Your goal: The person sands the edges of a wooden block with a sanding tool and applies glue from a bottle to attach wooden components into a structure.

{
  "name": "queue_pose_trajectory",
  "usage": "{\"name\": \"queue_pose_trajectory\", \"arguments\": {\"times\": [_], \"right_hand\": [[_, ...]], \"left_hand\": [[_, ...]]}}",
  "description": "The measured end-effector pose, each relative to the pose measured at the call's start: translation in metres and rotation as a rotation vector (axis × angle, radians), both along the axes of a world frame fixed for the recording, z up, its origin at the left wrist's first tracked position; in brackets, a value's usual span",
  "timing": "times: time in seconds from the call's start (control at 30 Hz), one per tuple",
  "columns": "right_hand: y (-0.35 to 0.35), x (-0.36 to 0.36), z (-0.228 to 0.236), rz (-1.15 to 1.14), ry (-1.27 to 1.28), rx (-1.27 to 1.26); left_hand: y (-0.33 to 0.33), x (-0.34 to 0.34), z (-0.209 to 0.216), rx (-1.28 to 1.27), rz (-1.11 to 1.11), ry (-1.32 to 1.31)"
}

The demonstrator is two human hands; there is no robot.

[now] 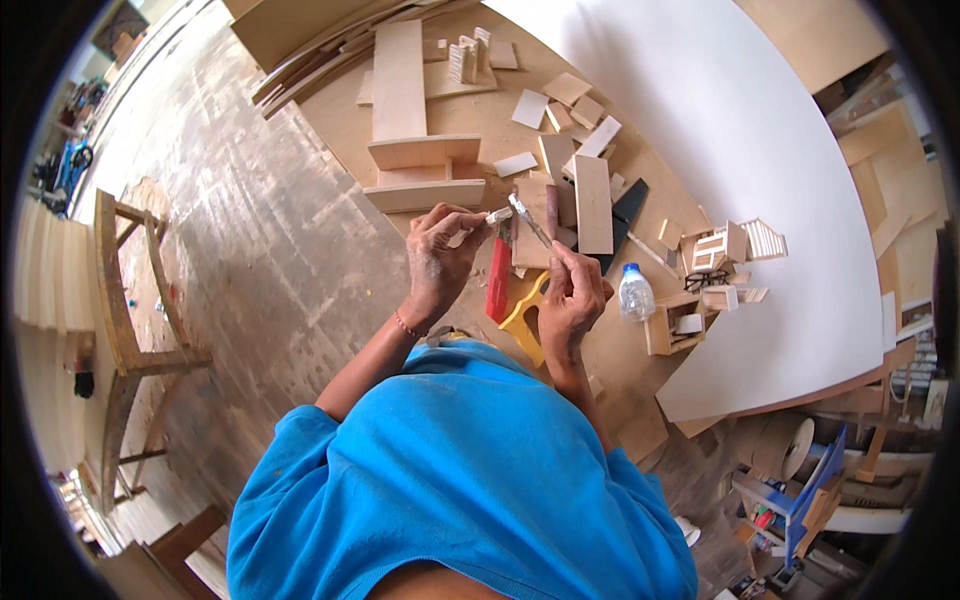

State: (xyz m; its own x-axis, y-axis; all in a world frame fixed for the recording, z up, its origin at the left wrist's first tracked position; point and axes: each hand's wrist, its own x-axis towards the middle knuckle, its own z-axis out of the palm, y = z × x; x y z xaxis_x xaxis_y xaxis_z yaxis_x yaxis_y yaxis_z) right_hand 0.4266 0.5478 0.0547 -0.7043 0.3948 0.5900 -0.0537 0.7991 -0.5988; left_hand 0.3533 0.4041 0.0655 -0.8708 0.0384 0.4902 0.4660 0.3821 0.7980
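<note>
My left hand is closed in a pinch on a small whitish piece. In my right hand, thumb and fingers grip a thin dark stick whose far end is coated white. That white end is close to the small piece; I cannot tell whether they touch. Pale dust or glue marks the left fingers. Just below the work, a long red tool lies on the wooden worktop. Beside it is a yellow handle, partly hidden by my right hand.
Ahead stands an assembled wooden piece. Loose wood blocks lie around a flat black piece. To the right are a clear bottle with a blue cap, small wooden models and a white sheet. A wooden frame stands left.
</note>
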Motion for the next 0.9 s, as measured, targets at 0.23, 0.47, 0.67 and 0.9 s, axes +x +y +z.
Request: {"name": "queue_pose_trajectory", "arguments": {"times": [0.23,0.47,0.67,0.9], "right_hand": [[0.012,0.024,0.002,-0.074,0.062,0.058],[0.051,0.056,-0.004,-0.339,-0.059,0.02],[0.093,0.078,-0.004,-0.534,-0.034,-0.086],[0.123,0.09,-0.038,-0.6,-0.041,-0.085]], "left_hand": [[0.033,0.006,-0.002,-0.069,-0.125,0.022],[0.076,0.019,0.0,0.093,-0.354,-0.13],[0.102,0.022,-0.016,0.397,-0.601,-0.663],[0.101,0.008,-0.024,0.544,-0.635,-0.797]]}}
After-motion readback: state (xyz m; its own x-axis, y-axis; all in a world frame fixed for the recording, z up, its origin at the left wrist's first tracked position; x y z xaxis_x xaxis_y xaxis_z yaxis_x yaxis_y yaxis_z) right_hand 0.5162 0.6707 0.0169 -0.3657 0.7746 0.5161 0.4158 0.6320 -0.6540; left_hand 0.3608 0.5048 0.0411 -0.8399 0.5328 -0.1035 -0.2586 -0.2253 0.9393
